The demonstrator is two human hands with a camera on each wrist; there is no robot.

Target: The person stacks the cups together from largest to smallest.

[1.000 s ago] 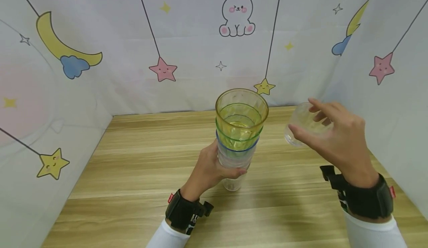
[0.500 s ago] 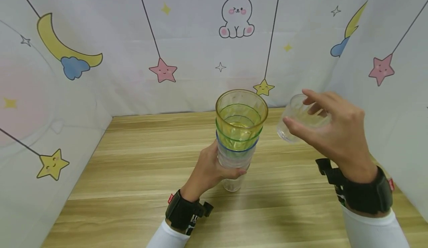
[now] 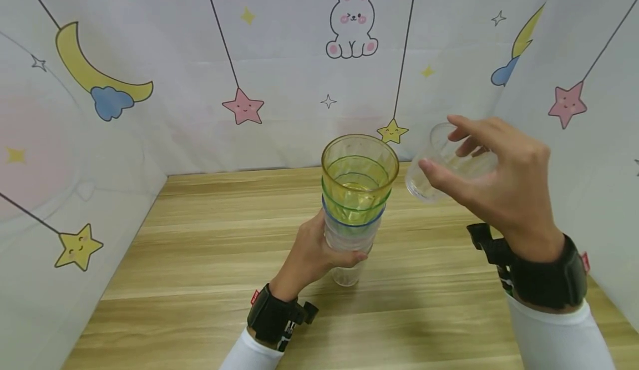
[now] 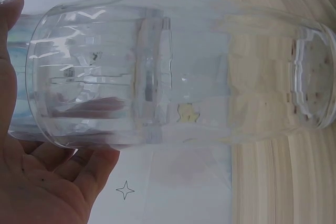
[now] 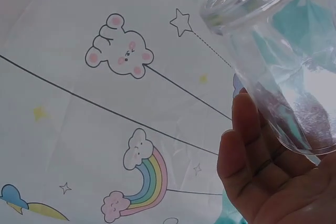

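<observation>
My left hand (image 3: 312,251) grips a tall stack of nested plastic cups (image 3: 355,209) around its lower part. The stack has a yellow-rimmed cup on top, green and blue rims below it, and clear cup at the bottom. Whether its base touches the table cannot be told. In the left wrist view the clear bottom cup (image 4: 205,72) fills the picture, with fingers (image 4: 100,171) beside it. To the right, my right hand (image 3: 504,176) holds a separate clear cup (image 3: 423,178) tilted in the air, thumb on the near side. The right wrist view shows this clear cup (image 5: 294,51) against the fingers.
A wood-grain table (image 3: 209,281) lies under both hands. White cloth walls (image 3: 289,65) printed with stars, a moon and a rabbit enclose it at the back, left and right. Each wrist wears a black strap mount (image 3: 544,273).
My right hand has risen, carrying the clear cup up and slightly left toward the stack. The left hand and the stacked cups have stayed in place.
</observation>
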